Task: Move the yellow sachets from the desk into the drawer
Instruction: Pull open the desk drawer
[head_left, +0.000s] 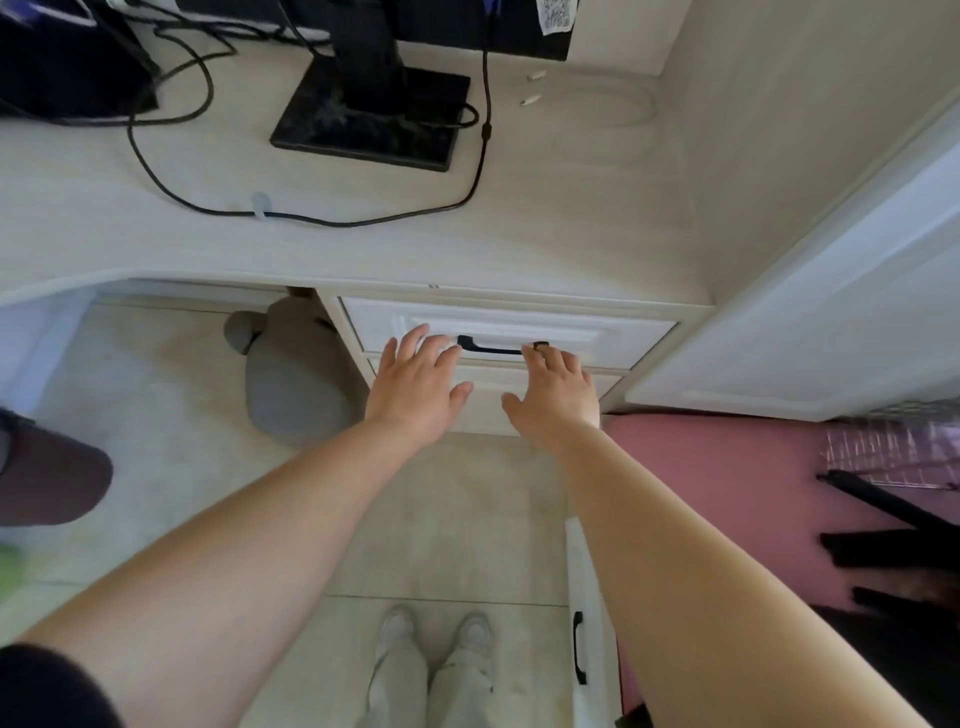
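Note:
The white top drawer (597, 335) under the desk (363, 249) is closed, and its black handle (493, 349) shows between my hands. My left hand (415, 384) lies flat with spread fingers against the drawer front, left of the handle. My right hand (556, 395) is flat as well, its fingertips at the handle's right end. Neither hand holds anything. No yellow sachets are visible anywhere on the desk.
A black monitor stand (369, 114) and black cables (311, 221) sit on the desk. A white cable (623, 111) lies at the back right. A grey plush (291, 374) is on the floor under the desk. A white door (587, 649) stands open by my right arm.

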